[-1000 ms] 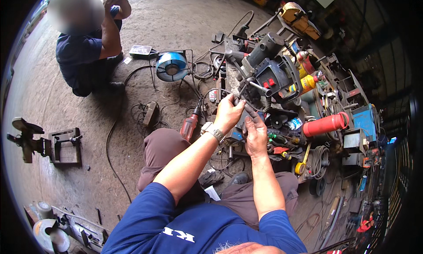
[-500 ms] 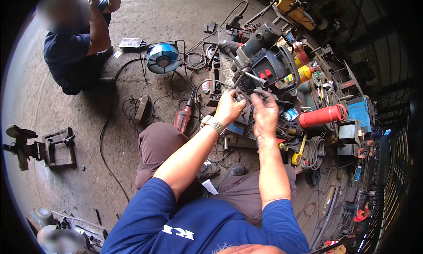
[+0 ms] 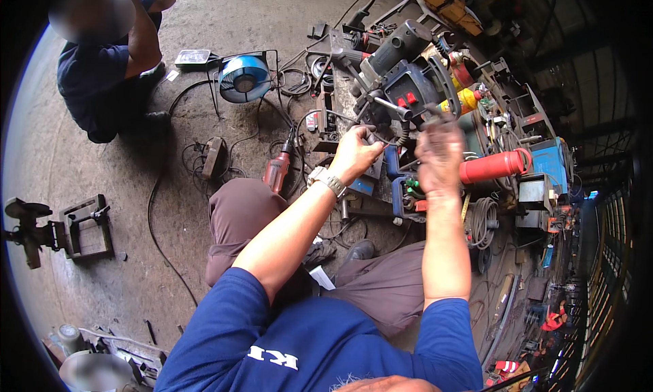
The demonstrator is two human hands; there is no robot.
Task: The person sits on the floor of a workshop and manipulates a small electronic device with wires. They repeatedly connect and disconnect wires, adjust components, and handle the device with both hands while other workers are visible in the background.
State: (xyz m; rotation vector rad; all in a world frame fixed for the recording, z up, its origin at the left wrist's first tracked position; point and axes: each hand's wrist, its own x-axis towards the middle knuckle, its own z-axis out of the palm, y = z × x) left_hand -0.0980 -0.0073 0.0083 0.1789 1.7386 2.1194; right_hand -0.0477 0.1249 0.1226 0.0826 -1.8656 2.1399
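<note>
**Both hands up at the big power tool on the workshop floor**

Here's the power tool (image 3: 401, 86), a dark grey and blue machine with red buttons, lying on the concrete floor (image 3: 204, 45) just ahead of the seated person's knees, in the thick of a heap of gear. The left hand (image 3: 355, 154) is right at its lower edge, fingers curled together around a thin metal rod (image 3: 391, 107) that juts from the machine's body. A metal watch (image 3: 326, 181) sits on that wrist. The right hand (image 3: 441, 157) is raised just beside the tool and it's blurred; whether those fingers are apart or clamped on anything, I cannot tell.

Moving outward: a red cylinder (image 3: 495, 166) lies to the right of the right hand, a blue box (image 3: 549, 162) just past it. A red drill (image 3: 277, 171) rests on the floor near the left knee, with black cables looping around it. Further back, a blue spool of wire (image 3: 243, 77) stands in a black frame. A yellow machine (image 3: 449, 4) sits at the far top.

Off to the upper left, another person in a dark blue shirt (image 3: 95, 72) crouches on the floor, well apart. A metal bracket (image 3: 85, 225) lies at the far left.
</note>
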